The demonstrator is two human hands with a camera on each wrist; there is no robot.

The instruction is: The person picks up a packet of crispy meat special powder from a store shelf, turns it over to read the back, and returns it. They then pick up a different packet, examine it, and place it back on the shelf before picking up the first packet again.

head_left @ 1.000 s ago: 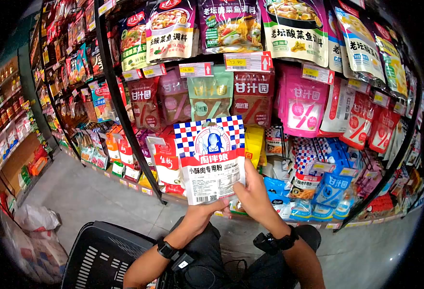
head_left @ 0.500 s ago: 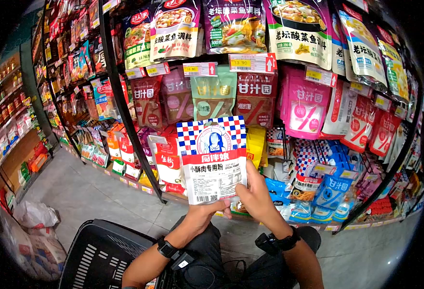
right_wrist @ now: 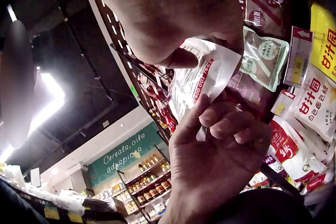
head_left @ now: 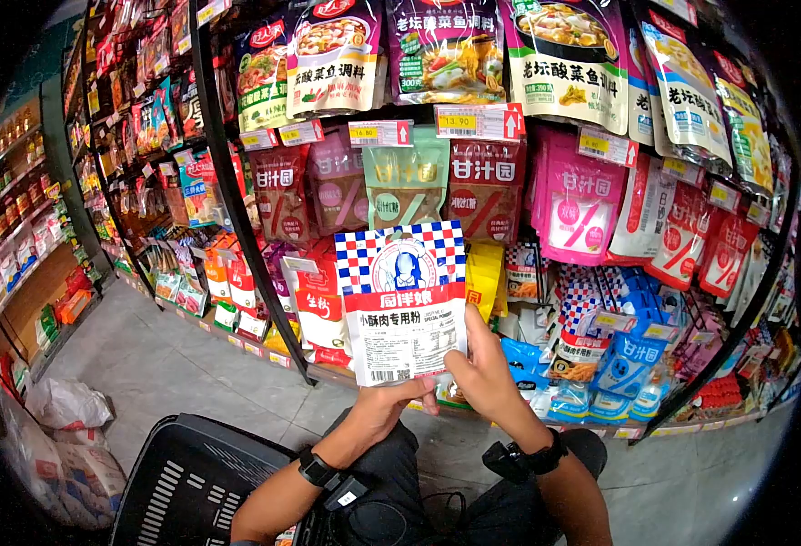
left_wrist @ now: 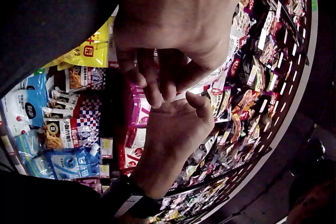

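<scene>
A white pouch (head_left: 400,305) with a blue, red and white checked top, a red band and the printed words "special powder" is held upright before the shelves. My left hand (head_left: 382,409) grips its bottom edge, with the thumb in front. At the lower right side my right hand (head_left: 482,369) pinches it, thumb on the printed face and fingers behind. In the left wrist view, the left hand's curled fingers (left_wrist: 150,85) hang close to the right hand (left_wrist: 170,134). The right wrist view shows part of the pouch (right_wrist: 205,74) between both hands.
Hanging pouches fill the shelf ahead, including a green pouch (head_left: 405,187) and a pink pouch (head_left: 578,205). Similar checked pouches (head_left: 582,332) hang at lower right. A black basket (head_left: 182,482) stands by the left knee; white plastic bags (head_left: 68,409) lie on the floor at left.
The shelves have shifted slightly right and down in the head view. The pouch stays in both hands, a touch further right in view and a little straighter.
</scene>
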